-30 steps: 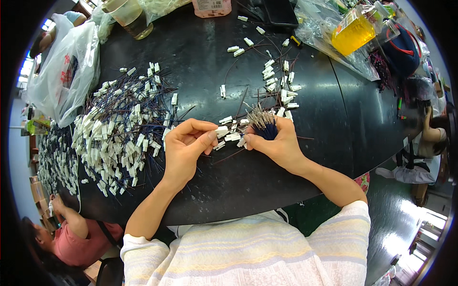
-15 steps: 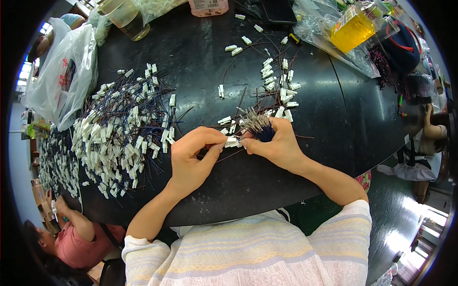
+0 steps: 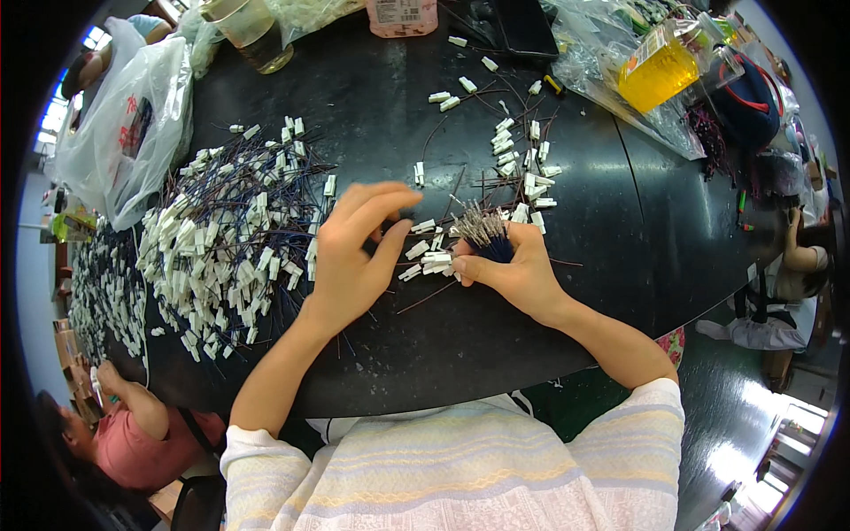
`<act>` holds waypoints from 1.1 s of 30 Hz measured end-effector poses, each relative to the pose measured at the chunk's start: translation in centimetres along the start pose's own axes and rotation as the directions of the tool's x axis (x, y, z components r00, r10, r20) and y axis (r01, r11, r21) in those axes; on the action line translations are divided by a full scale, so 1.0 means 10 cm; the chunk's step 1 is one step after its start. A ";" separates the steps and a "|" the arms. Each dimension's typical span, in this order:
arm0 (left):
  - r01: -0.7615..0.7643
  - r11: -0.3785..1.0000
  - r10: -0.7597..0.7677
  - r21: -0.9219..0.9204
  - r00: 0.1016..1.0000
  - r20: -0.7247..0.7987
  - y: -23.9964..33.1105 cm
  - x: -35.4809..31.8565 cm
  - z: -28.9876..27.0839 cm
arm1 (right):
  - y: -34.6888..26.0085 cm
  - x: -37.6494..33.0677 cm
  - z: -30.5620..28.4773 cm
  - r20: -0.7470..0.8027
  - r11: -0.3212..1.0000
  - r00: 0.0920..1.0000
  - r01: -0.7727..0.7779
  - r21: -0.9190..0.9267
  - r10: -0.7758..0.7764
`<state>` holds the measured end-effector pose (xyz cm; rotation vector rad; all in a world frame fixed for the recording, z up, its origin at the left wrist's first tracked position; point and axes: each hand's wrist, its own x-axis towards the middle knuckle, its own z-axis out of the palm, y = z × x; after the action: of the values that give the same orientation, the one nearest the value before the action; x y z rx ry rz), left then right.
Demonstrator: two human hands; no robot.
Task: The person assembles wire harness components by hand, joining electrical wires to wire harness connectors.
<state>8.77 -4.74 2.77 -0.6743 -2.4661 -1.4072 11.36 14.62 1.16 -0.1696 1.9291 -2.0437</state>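
My right hand (image 3: 513, 270) is closed around a bundle of dark blue wires (image 3: 501, 250), whose bare metal ends fan out at the top. Its thumb lies next to a few white plastic connectors (image 3: 436, 260) on the black table. My left hand (image 3: 354, 248) hovers to the left of these, thumb and fingers apart with nothing seen between them; its fingertips are slightly smeared by motion. Beyond the right hand runs a loose row of white connectors (image 3: 531, 183) with thin brown wires. Close by my left hand lies a large heap of wired white connectors (image 3: 212, 239).
Another heap of connectors (image 3: 102, 283) lies farther left, near a person in a pink top (image 3: 137, 447). Along the far side are a plastic bag (image 3: 128, 124), a clear cup (image 3: 248, 35), a pink container (image 3: 403, 16), a dark flat object (image 3: 522, 26) and a yellow-liquid bottle (image 3: 657, 75).
My left hand has come off the white connectors by the right thumb, moving up and left, and its fingers have spread. The right hand keeps the wire bundle in nearly the same place.
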 end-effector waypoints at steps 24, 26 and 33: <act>-0.152 0.988 0.152 0.002 0.986 -0.064 -0.08 -0.13 0.05 | -0.05 0.00 0.00 -0.051 0.998 0.998 -0.027 0.056 0.030; -0.159 0.987 0.160 0.014 0.986 -0.051 -0.05 -0.14 0.06 | -0.04 0.00 -0.01 -0.050 0.999 0.998 -0.030 0.040 0.032; -0.359 0.929 0.357 0.087 0.933 0.029 -0.04 -0.14 0.06 | -0.04 0.01 -0.04 -0.035 0.997 0.997 -0.074 0.011 0.074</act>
<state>9.78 -4.78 1.57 -1.0517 -2.2497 -1.1464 11.11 14.99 1.56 -0.0595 1.9165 -2.0201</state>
